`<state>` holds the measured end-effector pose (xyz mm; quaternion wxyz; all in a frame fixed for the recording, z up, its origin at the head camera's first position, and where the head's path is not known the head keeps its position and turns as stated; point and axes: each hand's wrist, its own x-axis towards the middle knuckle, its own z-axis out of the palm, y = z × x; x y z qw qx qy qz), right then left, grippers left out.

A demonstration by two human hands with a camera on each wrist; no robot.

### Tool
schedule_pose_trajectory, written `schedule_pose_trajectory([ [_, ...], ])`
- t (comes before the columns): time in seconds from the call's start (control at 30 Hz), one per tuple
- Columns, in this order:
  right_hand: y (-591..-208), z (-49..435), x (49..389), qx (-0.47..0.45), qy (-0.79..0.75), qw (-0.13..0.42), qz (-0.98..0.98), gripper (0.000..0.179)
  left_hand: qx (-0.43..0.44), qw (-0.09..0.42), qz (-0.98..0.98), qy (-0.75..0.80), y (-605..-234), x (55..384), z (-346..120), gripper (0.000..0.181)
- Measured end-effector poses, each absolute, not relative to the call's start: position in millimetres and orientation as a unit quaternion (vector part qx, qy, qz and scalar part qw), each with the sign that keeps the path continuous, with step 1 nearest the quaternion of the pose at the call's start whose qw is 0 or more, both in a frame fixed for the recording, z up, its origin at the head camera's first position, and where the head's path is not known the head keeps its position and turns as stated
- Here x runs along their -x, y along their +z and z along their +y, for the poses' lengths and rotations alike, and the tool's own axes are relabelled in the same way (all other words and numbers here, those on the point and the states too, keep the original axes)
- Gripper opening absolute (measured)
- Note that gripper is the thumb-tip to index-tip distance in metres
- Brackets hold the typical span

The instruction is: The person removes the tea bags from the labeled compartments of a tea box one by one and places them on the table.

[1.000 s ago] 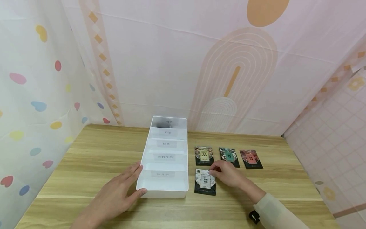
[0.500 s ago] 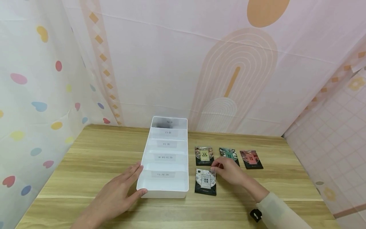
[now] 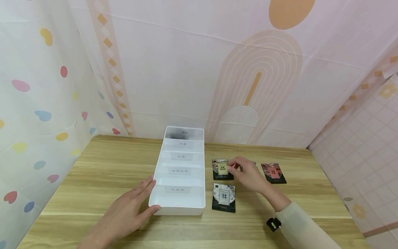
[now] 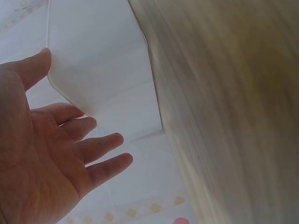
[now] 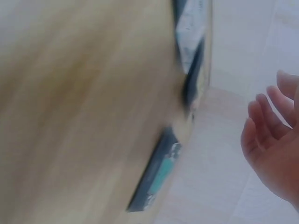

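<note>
A white box [image 3: 179, 211] with several labelled compartments stands left of the table's middle. My left hand [image 3: 129, 211] rests against its near left corner. Thumb and forefinger touch the rim there, the other fingers spread loosely in the left wrist view. Right of the box lie a black sachet with a white label [image 3: 224, 199] and, behind it, a sachet with a yellow label [image 3: 222, 170]. My right hand [image 3: 250, 176] hovers by the yellow-labelled one, fingers loosely bent and holding nothing. Beneath that hand, mostly hidden in the head view, is a green-labelled sachet [image 5: 159, 175].
A red-labelled sachet [image 3: 274, 173] lies farther right on the wooden table [image 3: 304, 193]. Patterned cloth [image 3: 174, 79] hangs along the back and both sides. A small black device [image 3: 273, 224] sits at my right wrist.
My right hand has moved away from the white-labelled sachet toward the yellow-labelled one, covering more of the green-labelled one. My left hand and the box have stayed put.
</note>
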<state>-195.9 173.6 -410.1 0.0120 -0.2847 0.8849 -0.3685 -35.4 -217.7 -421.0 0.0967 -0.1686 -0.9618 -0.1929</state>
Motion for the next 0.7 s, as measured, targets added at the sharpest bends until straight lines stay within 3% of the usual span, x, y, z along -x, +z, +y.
schedule_pose_trajectory([
  [0.33,-393.3,153.0,209.4,0.272,-0.382,-0.031,0.883,0.026,0.169,0.096,-0.962,-0.193,-421.0,34.9,-218.2,0.075],
  [0.7,-384.6,130.7,229.9,0.29,-0.387,-0.057,0.874,0.023,0.169,0.096,-0.962,-0.191,-420.7,35.0,-218.3,0.075],
])
